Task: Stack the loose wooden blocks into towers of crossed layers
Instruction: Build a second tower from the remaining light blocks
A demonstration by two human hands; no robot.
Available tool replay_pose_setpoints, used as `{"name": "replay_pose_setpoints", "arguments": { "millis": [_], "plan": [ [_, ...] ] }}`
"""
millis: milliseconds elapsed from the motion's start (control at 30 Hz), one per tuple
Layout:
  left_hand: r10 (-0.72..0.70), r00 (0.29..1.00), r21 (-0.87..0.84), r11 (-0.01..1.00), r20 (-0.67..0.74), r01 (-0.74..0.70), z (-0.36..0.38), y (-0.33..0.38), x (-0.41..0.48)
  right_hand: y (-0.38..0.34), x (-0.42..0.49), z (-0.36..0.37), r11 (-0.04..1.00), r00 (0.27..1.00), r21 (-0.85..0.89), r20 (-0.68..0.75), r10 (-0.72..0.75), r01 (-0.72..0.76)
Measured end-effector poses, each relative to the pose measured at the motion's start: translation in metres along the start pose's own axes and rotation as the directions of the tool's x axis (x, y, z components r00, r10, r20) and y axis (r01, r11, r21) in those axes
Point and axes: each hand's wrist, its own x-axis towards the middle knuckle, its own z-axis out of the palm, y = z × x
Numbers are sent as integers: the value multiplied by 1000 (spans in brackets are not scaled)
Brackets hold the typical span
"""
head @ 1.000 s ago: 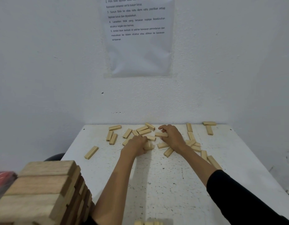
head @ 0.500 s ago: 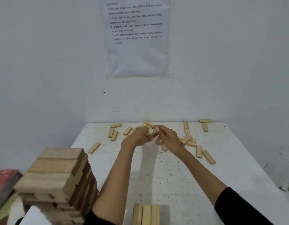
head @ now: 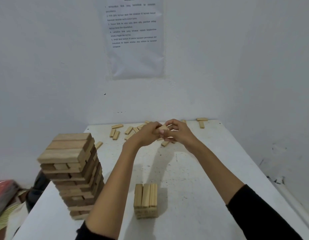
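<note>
Tall tower at lower left: crossed layers of three, mixed pale and darker wood, upright, some blocks slightly out of line. Short tower at bottom centre: pale wood, a few layers, top three blocks side by side, running away from the camera. Loose blocks scattered flat across the middle of the frame, at varied angles, one apart just behind the tall tower, two touching far right. Held blocks at centre, raised, pinched between left hand and right hand.
</note>
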Motion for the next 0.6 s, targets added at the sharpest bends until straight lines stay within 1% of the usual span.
{"name": "replay_pose_setpoints", "arguments": {
  "millis": [67, 167, 300, 400, 467, 600],
  "plan": [
    [35, 999, -12, 999, -8, -35, -1, 4, -12, -6, -16, -8, 1000, 999, -3, 45, 6, -6],
    [43, 999, -73, 996, -4, -43, 2, 17, -34, -18, -43, -19, 1000, 992, -27, 127, 14, -11],
    [35, 999, -144, 989, -26, -38, 15, 43, -63, -31, -79, -36, 996, 983, -91, 178, 37, -21],
    [41, 999, -161, 986, 6, -39, 34, 59, -82, -34, -105, -50, 986, 971, -162, 230, 66, -29],
    [35, 999, -138, 990, 35, -30, 52, 64, -94, -30, -121, -58, 977, 956, -201, 268, 122, -69],
    [-12, 997, -2, 1000, 77, 12, 93, 55, -115, -8, -144, -60, 942, 908, -284, 322, 269, -179]
  ]
}}
